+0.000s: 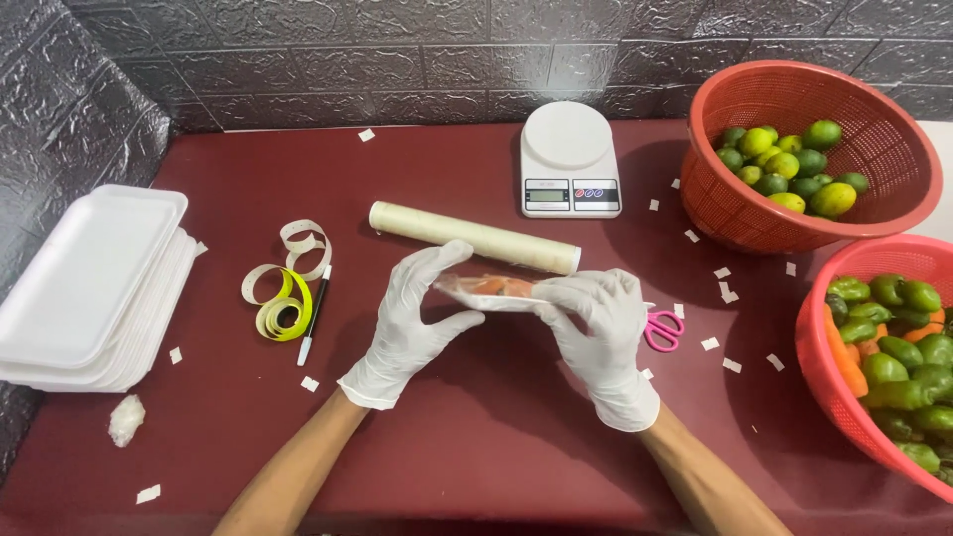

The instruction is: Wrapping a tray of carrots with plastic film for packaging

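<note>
Both gloved hands hold a small wrapped tray (493, 290) just above the dark red counter (476, 437), near its middle. The left hand (415, 316) grips the tray's left end, thumb below and fingers curled over the top. The right hand (599, 320) clasps the right end, fingers folded over the edge. The tray is tilted so that its long side faces the camera; something orange shows through the clear film, but what it is cannot be told.

Just behind the tray lies a roll of film (475, 237), slanting from upper left to lower right. Behind that stands a white scale (569, 159) against the dark wall. Pink scissors (663, 328) lie just right of the right hand, partly hidden by it.

To the left are a coil of yellow and white tape (285, 298) and a pen (315, 315) beside it. Further left sits a stack of white foam trays (84, 288), with a small white wad (126, 419) in front of it.

At the far right, a red basket (884, 129) holds limes (789, 169). A second red basket (824, 377), nearer, holds green peppers (898, 347) and carrots (844, 362). Small white paper scraps (726, 292) are scattered over the counter.
</note>
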